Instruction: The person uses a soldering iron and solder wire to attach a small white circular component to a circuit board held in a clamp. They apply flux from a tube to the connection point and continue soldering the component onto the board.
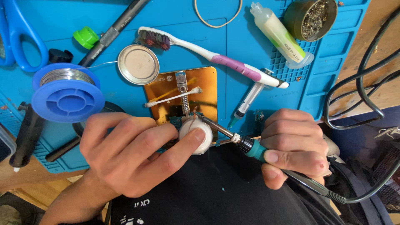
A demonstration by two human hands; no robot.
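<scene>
While the small round white plastic part (196, 134) sat pinned at the near edge of the gold-coloured metal plate (183, 98), the left hand (129, 154) was curled over it, index fingertip pressed flat on top and the other fingers folded loosely. Right hand (293, 143) was closed in a pen-style grip around the teal-and-black soldering iron (233, 137), thumb and fingers wrapped snug on the handle, tip touching just at the far side of the white part where a bit of green circuit board (177, 121) peeked out. Looked to me like the soldering step itself, joint being heated. I'd say the next bit called for a steady tip and holding the part dead still.

Just beyond the white part, a white cotton swab (173, 98) lay under a small metal clip (182, 89) on the plate. Left of the plate sat a blue spool of solder wire (66, 91), and further out a round silver tin lid (138, 64). Beyond the plate lay a white-and-purple toothbrush (208, 54), all on the blue silicone work mat (250, 25).
</scene>
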